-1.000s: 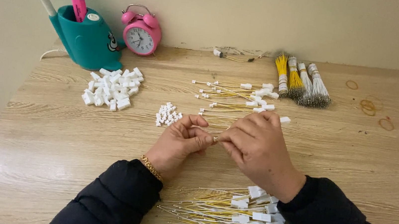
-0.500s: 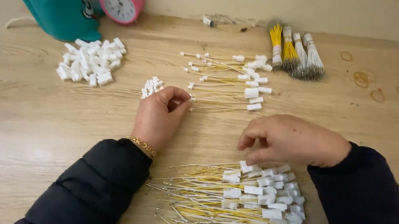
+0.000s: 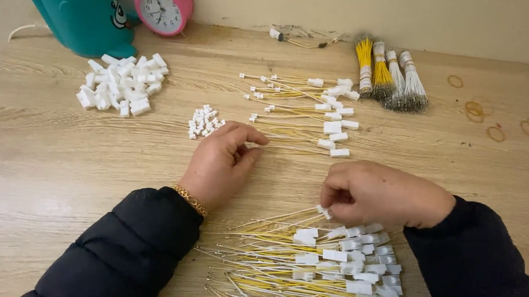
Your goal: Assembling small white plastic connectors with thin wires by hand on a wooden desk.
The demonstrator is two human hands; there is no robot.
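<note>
Just above the wire pile [image 3: 310,273], right hand [image 3: 382,196] pinches a connector [image 3: 323,211].

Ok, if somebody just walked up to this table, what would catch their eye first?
Probably the big heap of yellow wires with white connectors at the near edge, with the right hand pinching one white connector at its top. Next, the pink alarm clock and teal holder at the back left, against the wall. The left hand rests beside a small pile of tiny white pieces.
</note>
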